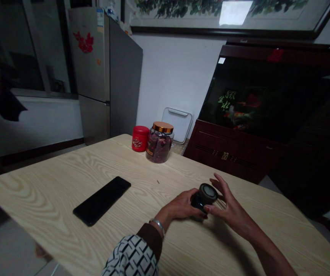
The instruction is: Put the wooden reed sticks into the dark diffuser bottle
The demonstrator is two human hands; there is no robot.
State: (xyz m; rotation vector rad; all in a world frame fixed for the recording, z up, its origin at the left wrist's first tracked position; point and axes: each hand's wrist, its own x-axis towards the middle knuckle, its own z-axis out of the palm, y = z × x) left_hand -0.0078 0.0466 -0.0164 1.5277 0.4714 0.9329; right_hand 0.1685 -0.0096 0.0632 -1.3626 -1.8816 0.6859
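My left hand (pixel 183 205) is wrapped around a small dark jar (pixel 198 202) with a round lid (pixel 208 193), low over the right part of the table. The lid is black-rimmed with a paler grey top, and it tilts toward me. Just to the right, my right hand (pixel 225 205) has its fingers spread around the lid's far side. Its thumb is close to the lid's lower edge; whether it touches, I cannot tell. The jar's lower part is mostly hidden by my left fingers.
On the wood-grain table (pixel 64 176) lies a black phone (pixel 102 200). Toward the far edge stand a red canister (pixel 140 138) and a clear jar of dried flowers (pixel 159 143) with a copper-coloured lid. Beyond are a fridge (pixel 126 80) and a dark fish tank (pixel 257 92).
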